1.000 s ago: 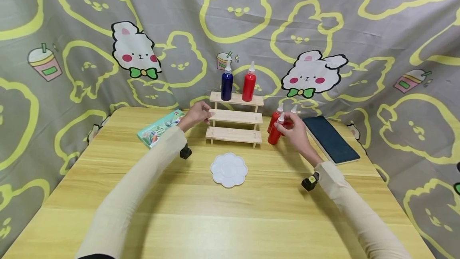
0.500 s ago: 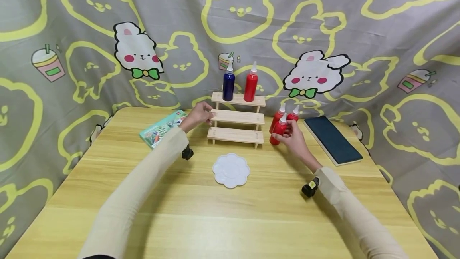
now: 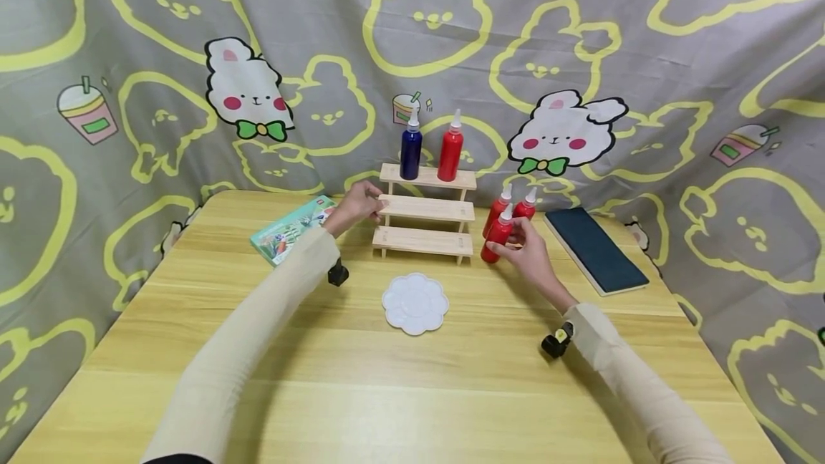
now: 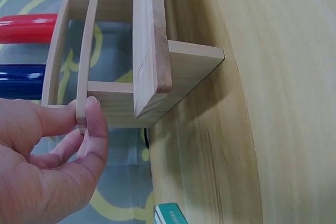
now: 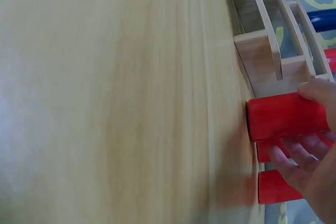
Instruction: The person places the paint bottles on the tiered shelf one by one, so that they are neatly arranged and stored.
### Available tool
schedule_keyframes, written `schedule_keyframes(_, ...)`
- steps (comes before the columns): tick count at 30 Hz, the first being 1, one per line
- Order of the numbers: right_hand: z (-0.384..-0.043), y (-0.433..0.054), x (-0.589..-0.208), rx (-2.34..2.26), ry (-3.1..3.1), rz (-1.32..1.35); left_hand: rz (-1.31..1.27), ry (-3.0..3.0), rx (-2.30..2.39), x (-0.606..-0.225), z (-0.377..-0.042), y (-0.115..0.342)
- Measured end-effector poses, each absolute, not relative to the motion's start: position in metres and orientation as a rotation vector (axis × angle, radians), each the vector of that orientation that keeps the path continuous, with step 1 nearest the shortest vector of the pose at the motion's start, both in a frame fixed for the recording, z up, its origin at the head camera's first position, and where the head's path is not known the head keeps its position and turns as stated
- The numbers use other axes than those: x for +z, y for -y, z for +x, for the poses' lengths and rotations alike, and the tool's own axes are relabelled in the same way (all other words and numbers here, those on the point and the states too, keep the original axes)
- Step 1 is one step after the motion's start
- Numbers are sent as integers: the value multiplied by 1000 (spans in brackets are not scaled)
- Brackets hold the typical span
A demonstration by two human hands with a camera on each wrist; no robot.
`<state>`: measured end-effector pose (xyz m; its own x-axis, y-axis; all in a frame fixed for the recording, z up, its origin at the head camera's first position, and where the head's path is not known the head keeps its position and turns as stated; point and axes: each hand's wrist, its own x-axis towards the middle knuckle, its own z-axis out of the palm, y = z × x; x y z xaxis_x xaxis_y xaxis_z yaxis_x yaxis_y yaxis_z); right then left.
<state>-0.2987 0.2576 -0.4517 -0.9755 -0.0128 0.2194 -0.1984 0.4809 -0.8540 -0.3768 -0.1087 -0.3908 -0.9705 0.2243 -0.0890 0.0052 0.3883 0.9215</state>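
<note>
"Pinching what, that left hand point(image 3: 357, 208)?"

"The middle shelf point(image 3: 425, 208) of the rack point(image 3: 422, 240), left end. The right hand point(image 3: 531, 249) grips the nearest red bottle point(image 3: 498, 233), right of the rack."

"Progress?"

"Partway, I'd judge: a blue bottle point(image 3: 410, 155) and another red bottle point(image 3: 450, 157) stand on the top shelf point(image 3: 430, 177); the held one and two farther red bottles point(image 3: 526, 209) seem left."

A white, flower-shaped plate with a scalloped rim point(image 3: 415, 304) lies flat near the middle of a pale yellow wood-grain table point(image 3: 399, 407). Well apart to its left, toward the back, lies a flat rectangular teal box with a colourful printed picture point(image 3: 290, 229). On the right lies a dark blue-green rectangular slab with a pale edge point(image 3: 594, 249), set at a slant. Behind hangs a grey fabric curtain with thick yellow animal outlines point(image 3: 309, 13), white rabbits in green bows and pink drink cups.
</note>
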Motion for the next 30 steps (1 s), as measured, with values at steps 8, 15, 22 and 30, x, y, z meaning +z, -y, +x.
schedule_keyframes(8, -297, -250, -443, 1377, 2466, 259, 199, -2475, 1615, -393, -376, 108)
schedule_keyframes(15, -302, -237, -414, 1259, 2389, 334, 199, -2494, 1600, -392, -375, 106)
schedule_keyframes(22, -307, -218, -403, 1212, 2383, 401, 170, -2473, 1614, -391, -374, 106)
schedule_keyframes(30, -322, -195, -402, 1261, 2359, 449, 188, -2498, 1615, -390, -374, 105)
